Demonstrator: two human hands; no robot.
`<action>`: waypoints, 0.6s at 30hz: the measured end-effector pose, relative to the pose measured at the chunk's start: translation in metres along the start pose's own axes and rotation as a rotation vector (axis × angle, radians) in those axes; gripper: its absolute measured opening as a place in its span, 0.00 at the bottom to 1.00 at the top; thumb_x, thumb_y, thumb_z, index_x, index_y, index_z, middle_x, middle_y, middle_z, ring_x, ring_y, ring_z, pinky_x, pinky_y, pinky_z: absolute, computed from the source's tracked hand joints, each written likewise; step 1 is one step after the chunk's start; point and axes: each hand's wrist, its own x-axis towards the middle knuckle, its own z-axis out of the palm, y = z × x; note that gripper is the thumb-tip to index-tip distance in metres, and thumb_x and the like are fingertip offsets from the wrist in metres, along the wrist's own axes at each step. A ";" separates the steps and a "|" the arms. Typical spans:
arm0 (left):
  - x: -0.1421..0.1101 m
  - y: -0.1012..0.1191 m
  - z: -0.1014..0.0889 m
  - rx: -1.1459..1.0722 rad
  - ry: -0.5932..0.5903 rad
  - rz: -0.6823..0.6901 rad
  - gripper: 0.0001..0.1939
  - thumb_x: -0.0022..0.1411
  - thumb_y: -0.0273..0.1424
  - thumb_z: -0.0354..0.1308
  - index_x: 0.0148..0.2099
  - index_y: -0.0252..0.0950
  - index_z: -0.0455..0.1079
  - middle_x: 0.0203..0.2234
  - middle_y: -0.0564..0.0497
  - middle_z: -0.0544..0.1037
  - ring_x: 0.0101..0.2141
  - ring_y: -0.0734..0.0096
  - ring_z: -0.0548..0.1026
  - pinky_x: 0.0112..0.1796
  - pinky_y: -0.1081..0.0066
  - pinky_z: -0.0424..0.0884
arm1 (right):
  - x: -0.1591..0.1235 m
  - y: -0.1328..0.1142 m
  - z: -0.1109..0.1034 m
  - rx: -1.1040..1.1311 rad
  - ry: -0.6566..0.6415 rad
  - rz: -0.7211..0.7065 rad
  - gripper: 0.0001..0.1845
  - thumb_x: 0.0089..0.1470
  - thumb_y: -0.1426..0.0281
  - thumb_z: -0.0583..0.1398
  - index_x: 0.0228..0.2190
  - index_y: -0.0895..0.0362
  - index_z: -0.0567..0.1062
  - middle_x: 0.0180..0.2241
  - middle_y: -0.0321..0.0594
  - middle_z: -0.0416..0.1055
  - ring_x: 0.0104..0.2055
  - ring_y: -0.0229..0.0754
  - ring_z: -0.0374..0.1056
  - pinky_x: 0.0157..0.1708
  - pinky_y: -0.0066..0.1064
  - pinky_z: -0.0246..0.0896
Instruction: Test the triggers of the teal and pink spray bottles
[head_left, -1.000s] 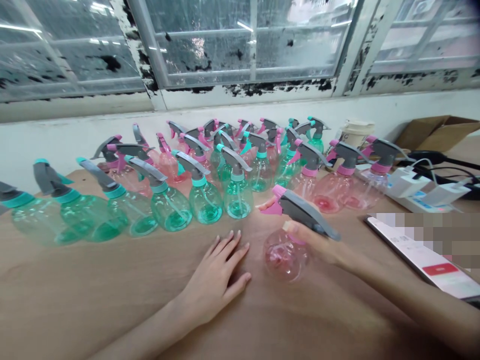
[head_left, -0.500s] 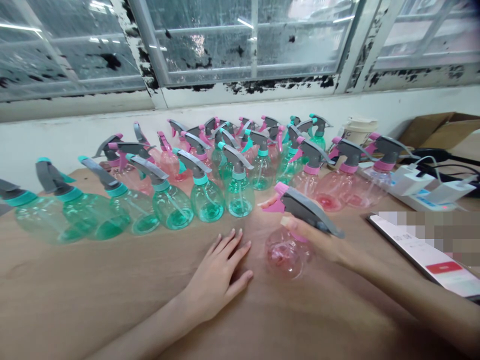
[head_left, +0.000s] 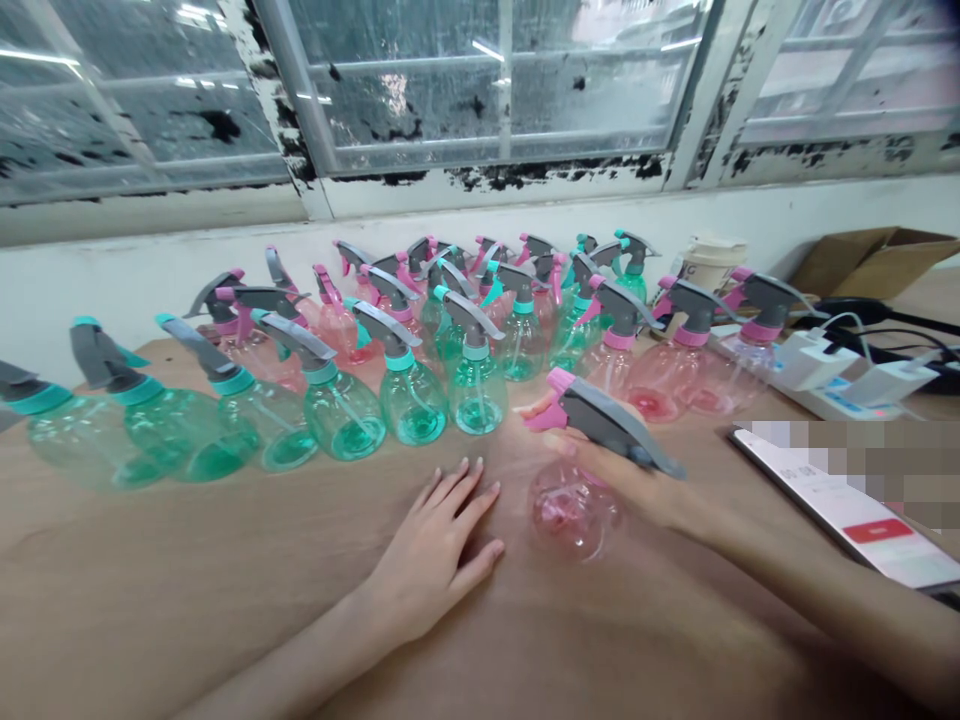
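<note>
My right hand [head_left: 630, 478] is wrapped round the neck and trigger of a pink spray bottle [head_left: 571, 518], whose grey and pink spray head points left. The bottle stands on the wooden table [head_left: 225, 590], and part of its neck is hidden by the fingers. To its left, my left hand [head_left: 431, 550] lies flat on the tabletop with fingers spread, holding nothing. Just beyond the left fingertips stand green spray bottles, the nearest being a green spray bottle [head_left: 478, 400] at the end of the front row.
Several pink and green spray bottles crowd the back, including a pink spray bottle [head_left: 656, 385] right of centre. At right lie a phone [head_left: 840, 505], a power strip [head_left: 832, 395] with chargers, a paper cup [head_left: 712, 260] and a cardboard box [head_left: 870, 262]. A wall and window rise behind.
The right thumb has lowered and drawn in against the neck and trigger of the pink spray bottle. The left hand stays flat in the same place.
</note>
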 end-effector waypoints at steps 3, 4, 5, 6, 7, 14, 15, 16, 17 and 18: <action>0.000 0.000 0.000 -0.006 0.007 0.002 0.27 0.69 0.43 0.49 0.65 0.37 0.58 0.66 0.43 0.55 0.65 0.54 0.53 0.61 0.48 0.53 | 0.001 -0.002 0.002 0.052 -0.003 0.009 0.15 0.54 0.62 0.61 0.44 0.49 0.72 0.40 0.36 0.73 0.34 0.40 0.70 0.29 0.31 0.68; 0.000 0.000 0.000 -0.005 0.007 0.004 0.27 0.69 0.43 0.48 0.65 0.37 0.58 0.66 0.43 0.55 0.65 0.54 0.53 0.61 0.48 0.53 | 0.001 -0.003 0.003 0.061 0.002 0.005 0.14 0.54 0.63 0.61 0.43 0.50 0.72 0.40 0.36 0.72 0.34 0.40 0.70 0.28 0.30 0.68; 0.000 0.000 0.000 -0.002 0.007 0.004 0.27 0.69 0.43 0.48 0.65 0.37 0.58 0.66 0.43 0.55 0.65 0.54 0.53 0.61 0.48 0.53 | 0.002 -0.003 0.003 0.069 0.008 -0.002 0.13 0.54 0.63 0.61 0.42 0.50 0.72 0.40 0.37 0.72 0.34 0.40 0.70 0.26 0.29 0.67; 0.000 -0.001 0.000 0.003 0.005 0.004 0.27 0.69 0.43 0.48 0.65 0.37 0.58 0.66 0.43 0.55 0.65 0.54 0.53 0.61 0.48 0.53 | 0.002 -0.003 0.003 0.072 0.010 -0.005 0.13 0.54 0.63 0.61 0.42 0.50 0.72 0.40 0.37 0.72 0.34 0.39 0.70 0.25 0.28 0.66; 0.001 -0.001 0.001 0.007 0.002 0.002 0.27 0.69 0.44 0.48 0.65 0.37 0.58 0.66 0.43 0.54 0.65 0.54 0.53 0.61 0.48 0.53 | 0.002 -0.003 0.003 0.072 0.009 -0.008 0.12 0.54 0.63 0.61 0.42 0.51 0.72 0.39 0.37 0.72 0.33 0.39 0.70 0.24 0.28 0.65; 0.001 -0.001 0.000 0.010 -0.021 -0.001 0.28 0.70 0.44 0.46 0.66 0.37 0.57 0.66 0.43 0.54 0.65 0.54 0.52 0.61 0.48 0.53 | 0.002 -0.001 0.002 0.058 -0.006 -0.018 0.15 0.54 0.65 0.61 0.45 0.51 0.69 0.35 0.35 0.70 0.34 0.39 0.68 0.30 0.29 0.67; 0.001 0.000 0.000 0.011 -0.021 -0.001 0.28 0.70 0.44 0.46 0.66 0.37 0.57 0.66 0.43 0.54 0.65 0.55 0.52 0.61 0.48 0.53 | 0.002 -0.001 0.002 0.050 -0.007 -0.019 0.14 0.55 0.65 0.60 0.44 0.51 0.69 0.35 0.35 0.70 0.34 0.39 0.68 0.30 0.29 0.67; 0.001 0.000 0.000 0.014 -0.022 -0.001 0.28 0.70 0.45 0.46 0.66 0.38 0.57 0.66 0.43 0.54 0.65 0.55 0.52 0.61 0.48 0.52 | 0.002 -0.002 0.001 0.036 -0.009 -0.020 0.12 0.55 0.65 0.60 0.42 0.51 0.69 0.34 0.35 0.70 0.33 0.38 0.68 0.30 0.29 0.66; 0.001 0.000 0.000 0.016 -0.024 -0.002 0.28 0.70 0.45 0.46 0.66 0.38 0.57 0.66 0.43 0.53 0.65 0.55 0.51 0.61 0.48 0.52 | 0.001 -0.002 0.001 0.013 -0.013 -0.024 0.09 0.56 0.65 0.60 0.40 0.51 0.70 0.34 0.35 0.70 0.32 0.38 0.67 0.31 0.30 0.66; 0.000 0.000 0.000 0.019 -0.025 -0.003 0.28 0.70 0.45 0.46 0.66 0.38 0.57 0.66 0.43 0.53 0.65 0.55 0.51 0.61 0.48 0.53 | 0.001 -0.002 0.000 -0.015 -0.019 -0.030 0.06 0.57 0.65 0.59 0.37 0.52 0.70 0.34 0.35 0.71 0.31 0.38 0.67 0.31 0.31 0.66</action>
